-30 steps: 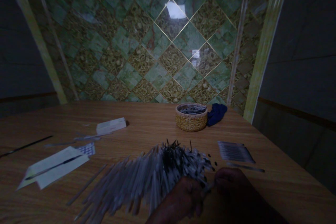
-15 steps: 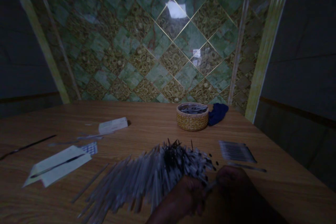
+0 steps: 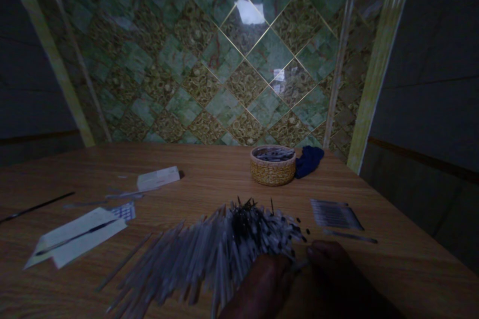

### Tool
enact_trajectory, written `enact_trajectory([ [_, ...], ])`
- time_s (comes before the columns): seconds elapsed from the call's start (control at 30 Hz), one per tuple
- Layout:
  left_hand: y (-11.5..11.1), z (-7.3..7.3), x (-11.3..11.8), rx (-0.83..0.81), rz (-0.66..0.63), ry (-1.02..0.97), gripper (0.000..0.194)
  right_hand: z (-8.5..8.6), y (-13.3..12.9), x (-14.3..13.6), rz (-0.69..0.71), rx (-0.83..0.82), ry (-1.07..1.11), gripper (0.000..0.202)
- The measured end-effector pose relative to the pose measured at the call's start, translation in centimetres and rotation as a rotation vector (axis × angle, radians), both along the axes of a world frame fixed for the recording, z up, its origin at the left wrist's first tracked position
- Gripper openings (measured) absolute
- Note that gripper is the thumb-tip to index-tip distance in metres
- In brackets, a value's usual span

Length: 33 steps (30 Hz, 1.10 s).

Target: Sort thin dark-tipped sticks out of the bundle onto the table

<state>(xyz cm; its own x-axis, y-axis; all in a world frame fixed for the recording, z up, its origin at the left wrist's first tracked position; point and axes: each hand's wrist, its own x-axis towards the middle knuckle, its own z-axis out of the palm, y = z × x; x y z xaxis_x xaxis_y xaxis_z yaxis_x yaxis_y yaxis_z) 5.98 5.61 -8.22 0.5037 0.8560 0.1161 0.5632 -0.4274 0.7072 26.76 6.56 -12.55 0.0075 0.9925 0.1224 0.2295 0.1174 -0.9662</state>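
A large pile of clear, thin pen barrels (image 3: 194, 254), many dark at one end, fans out on the table. My left hand (image 3: 267, 279) is closed at the pile's right front edge. Close on its right is my right hand (image 3: 331, 264), also closed, with thumb and fingertips pinched. Between them a short, pale pen barrel (image 3: 299, 265) shows, gripped from both sides. Deep shadow hides most of the fingers. Small black plugs (image 3: 307, 232) lie just beyond my right hand.
A woven basket (image 3: 273, 174) full of similar sticks stands at the back beside a dark blue cloth (image 3: 310, 160). A neat row of pens (image 3: 336, 214) and one loose pen (image 3: 352, 236) lie right. Folded paper (image 3: 78, 239), a white box (image 3: 159, 178) and a black strip (image 3: 37, 207) lie left.
The view has shifted slightly. My hands remain together at the pile's edge, with the pale barrel between them now lying flatter. The pile and basket look the same.
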Motion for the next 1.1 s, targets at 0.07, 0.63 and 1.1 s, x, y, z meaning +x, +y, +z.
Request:
enact_trajectory([
  [0.07,-0.1,0.0,0.0,0.026,-0.01,0.008,0.02,-0.2,-0.1,0.2,-0.039,-0.032,0.007,0.041],
  [0.63,0.0,0.7,0.1,-0.022,-0.018,0.013,0.022,2.1,0.4,-0.5,0.008,-0.054,0.033,0.035],
  [1.1,0.0,0.4,-0.1,-0.02,0.002,0.055,0.022,1.4,1.0,-0.3,0.213,-0.008,0.056,0.016],
])
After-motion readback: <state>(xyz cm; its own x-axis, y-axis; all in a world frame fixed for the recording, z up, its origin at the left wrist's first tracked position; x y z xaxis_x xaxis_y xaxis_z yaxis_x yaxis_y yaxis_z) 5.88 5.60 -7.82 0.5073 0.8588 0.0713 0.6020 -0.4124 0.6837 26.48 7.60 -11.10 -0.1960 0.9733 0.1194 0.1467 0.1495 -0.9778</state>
